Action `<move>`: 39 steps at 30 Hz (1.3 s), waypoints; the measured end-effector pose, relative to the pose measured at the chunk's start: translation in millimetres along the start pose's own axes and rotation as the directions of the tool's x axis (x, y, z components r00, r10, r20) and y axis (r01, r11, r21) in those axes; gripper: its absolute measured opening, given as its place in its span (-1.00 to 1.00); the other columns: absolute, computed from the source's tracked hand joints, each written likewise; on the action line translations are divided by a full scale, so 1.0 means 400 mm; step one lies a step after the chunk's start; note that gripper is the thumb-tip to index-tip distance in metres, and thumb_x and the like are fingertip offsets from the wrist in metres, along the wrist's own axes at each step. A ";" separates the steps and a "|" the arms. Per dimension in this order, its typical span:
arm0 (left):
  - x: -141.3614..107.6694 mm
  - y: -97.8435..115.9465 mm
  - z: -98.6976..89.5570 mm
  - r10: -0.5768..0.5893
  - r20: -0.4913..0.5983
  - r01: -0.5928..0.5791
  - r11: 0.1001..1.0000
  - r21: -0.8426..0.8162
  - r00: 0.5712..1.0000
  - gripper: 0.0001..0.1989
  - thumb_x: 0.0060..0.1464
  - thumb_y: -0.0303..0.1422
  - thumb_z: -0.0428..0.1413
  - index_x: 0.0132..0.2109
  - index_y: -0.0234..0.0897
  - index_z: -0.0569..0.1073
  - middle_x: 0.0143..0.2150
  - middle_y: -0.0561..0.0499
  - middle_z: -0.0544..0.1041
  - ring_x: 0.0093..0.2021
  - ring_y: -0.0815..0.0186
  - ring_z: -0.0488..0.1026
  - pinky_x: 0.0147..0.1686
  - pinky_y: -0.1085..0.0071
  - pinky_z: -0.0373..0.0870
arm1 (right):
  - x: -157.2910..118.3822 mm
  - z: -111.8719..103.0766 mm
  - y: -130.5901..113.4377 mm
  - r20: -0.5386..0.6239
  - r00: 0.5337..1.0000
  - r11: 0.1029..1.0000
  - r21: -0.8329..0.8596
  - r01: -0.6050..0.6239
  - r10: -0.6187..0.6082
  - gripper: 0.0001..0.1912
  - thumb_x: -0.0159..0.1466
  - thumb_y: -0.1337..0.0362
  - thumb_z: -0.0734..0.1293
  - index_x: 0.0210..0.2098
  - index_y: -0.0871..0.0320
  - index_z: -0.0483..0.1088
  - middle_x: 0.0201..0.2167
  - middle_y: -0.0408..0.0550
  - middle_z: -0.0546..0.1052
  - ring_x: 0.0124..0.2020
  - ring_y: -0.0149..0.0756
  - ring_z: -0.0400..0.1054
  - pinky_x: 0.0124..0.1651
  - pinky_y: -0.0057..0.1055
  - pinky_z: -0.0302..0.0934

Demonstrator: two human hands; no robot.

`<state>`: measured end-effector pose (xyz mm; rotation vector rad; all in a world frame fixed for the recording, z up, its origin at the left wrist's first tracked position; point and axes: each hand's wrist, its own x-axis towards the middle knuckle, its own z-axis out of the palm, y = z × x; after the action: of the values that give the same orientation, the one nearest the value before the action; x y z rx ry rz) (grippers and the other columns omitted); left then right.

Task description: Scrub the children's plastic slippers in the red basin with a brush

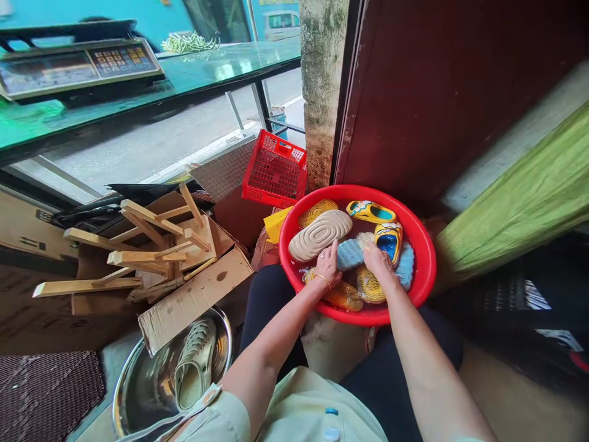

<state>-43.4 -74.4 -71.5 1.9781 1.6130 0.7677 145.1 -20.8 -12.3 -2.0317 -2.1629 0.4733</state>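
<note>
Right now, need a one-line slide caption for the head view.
The left hand and right hand press on a blue bristled brush in a round red plastic basin of yellow slippers.

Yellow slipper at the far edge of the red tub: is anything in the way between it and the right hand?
Yes. Another yellow-and-blue slipper lies in the red tub, just beyond the right hand and between that hand and the far yellow slipper.

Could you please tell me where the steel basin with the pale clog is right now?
In the head view, the stainless steel basin sits at lower left, just below a torn cardboard flap and left of the person's left forearm.
</note>
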 end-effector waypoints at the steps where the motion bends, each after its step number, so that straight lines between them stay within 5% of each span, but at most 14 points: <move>1: 0.003 -0.003 0.002 -0.011 -0.005 0.010 1.000 -0.023 1.000 0.22 -0.13 -0.44 0.24 0.55 -0.36 -0.30 0.49 -0.39 0.10 0.47 -0.14 0.10 0.44 -0.04 0.09 | -0.014 0.001 -0.006 0.017 1.000 1.000 -0.001 0.020 -0.020 -0.47 0.44 0.24 0.10 0.31 0.23 0.38 -0.05 0.30 0.65 -0.03 0.07 0.58 0.05 -0.10 0.37; 10: 0.019 -0.020 0.017 -0.038 0.015 0.040 0.986 -0.162 0.999 0.19 -0.11 -0.46 0.24 0.54 -0.43 -0.27 0.48 -0.45 0.08 0.50 -0.11 0.07 0.46 -0.03 0.10 | -0.212 0.019 -0.088 0.203 0.907 0.920 -0.059 0.388 -0.369 -0.53 0.44 0.23 0.11 0.27 0.05 0.37 0.07 0.13 0.62 -0.03 -0.03 0.57 -0.07 -0.26 0.36; 16: 0.009 -0.007 0.004 0.003 -0.004 -0.004 0.979 -0.203 1.000 0.14 -0.07 -0.40 0.27 0.54 -0.36 -0.17 0.52 -0.39 -0.01 0.54 -0.09 -0.02 0.48 -0.05 0.05 | -0.125 -0.014 -0.028 0.099 0.991 0.988 -0.117 0.097 -0.086 -0.52 0.45 0.25 0.11 0.30 0.08 0.36 -0.02 0.17 0.65 -0.01 -0.02 0.57 0.05 -0.20 0.34; 20: 0.004 -0.003 -0.002 0.040 -0.039 -0.047 0.980 -0.193 0.998 0.11 -0.06 -0.42 0.25 0.54 -0.33 -0.16 0.53 -0.35 -0.03 0.55 -0.08 -0.06 0.50 -0.05 0.00 | -0.076 -0.021 0.006 0.042 0.998 0.995 -0.096 -0.040 0.044 -0.48 0.45 0.28 0.07 0.31 0.22 0.36 -0.01 0.29 0.63 0.02 0.03 0.56 0.07 -0.14 0.35; 25: 0.007 -0.012 -0.002 0.028 -0.038 -0.033 0.987 -0.159 0.999 0.13 -0.08 -0.41 0.27 0.53 -0.35 -0.17 0.53 -0.38 -0.06 0.57 -0.12 -0.14 0.50 -0.11 -0.01 | -0.088 -0.014 0.005 0.066 0.998 0.997 -0.072 0.008 -0.003 -0.47 0.44 0.26 0.12 0.32 0.24 0.36 -0.01 0.27 0.64 0.05 0.02 0.55 0.10 -0.17 0.34; 33: 0.017 -0.027 0.001 0.042 -0.026 -0.046 0.984 -0.173 0.999 0.18 -0.12 -0.40 0.28 0.53 -0.37 -0.20 0.50 -0.40 -0.03 0.54 -0.09 -0.03 0.48 -0.03 0.07 | -0.197 0.015 -0.052 0.182 0.920 0.934 0.151 0.323 -0.347 -0.50 0.43 0.17 0.18 0.33 -0.03 0.35 -0.05 0.02 0.68 0.02 -0.10 0.58 0.01 -0.32 0.36; 39: 0.007 -0.018 -0.002 0.062 -0.067 -0.073 0.981 -0.182 0.996 0.12 -0.08 -0.35 0.28 0.53 -0.31 -0.11 0.48 -0.37 0.04 0.50 -0.13 0.03 0.45 -0.10 0.07 | -0.125 -0.002 -0.013 0.125 0.986 0.993 0.049 0.105 -0.110 -0.47 0.43 0.21 0.19 0.36 0.01 0.34 0.02 0.07 0.66 0.06 -0.05 0.55 0.10 -0.23 0.35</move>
<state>-48.5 -70.3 -75.3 1.9010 1.4571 0.9754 144.5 -70.5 -4.1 -1.8995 -2.2995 0.6448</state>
